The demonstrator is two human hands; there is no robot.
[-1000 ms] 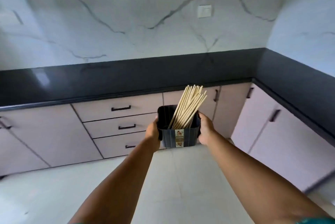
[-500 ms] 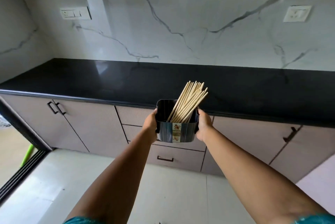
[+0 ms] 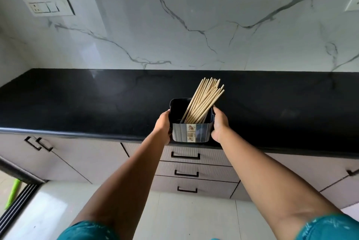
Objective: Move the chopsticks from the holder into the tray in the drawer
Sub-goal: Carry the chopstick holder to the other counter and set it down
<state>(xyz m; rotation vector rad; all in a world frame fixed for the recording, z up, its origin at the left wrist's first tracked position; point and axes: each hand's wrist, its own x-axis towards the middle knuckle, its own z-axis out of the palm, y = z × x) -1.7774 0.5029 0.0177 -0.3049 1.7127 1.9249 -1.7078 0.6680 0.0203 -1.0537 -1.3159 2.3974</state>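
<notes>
I hold a dark square holder point(image 3: 191, 132) between both hands at the front edge of the black counter. My left hand point(image 3: 162, 124) grips its left side and my right hand point(image 3: 219, 123) grips its right side. Several pale wooden chopsticks point(image 3: 204, 100) stand in the holder and lean to the right, their tips well above the rim. A small printed label runs down the holder's front. Below the holder is a stack of three shut drawers; the top drawer point(image 3: 185, 155) has a black handle. No tray is visible.
The black countertop point(image 3: 77, 103) runs left to right under a white marble backsplash point(image 3: 174, 26). A switch plate point(image 3: 49, 7) is on the wall at upper left. Cabinet doors with black handles point(image 3: 38, 143) flank the drawers. Pale floor tiles point(image 3: 174, 216) lie below.
My view has swung left and closer to the counter. The holder, still gripped in both hands, has come up over the counter's front edge above the three drawers.
</notes>
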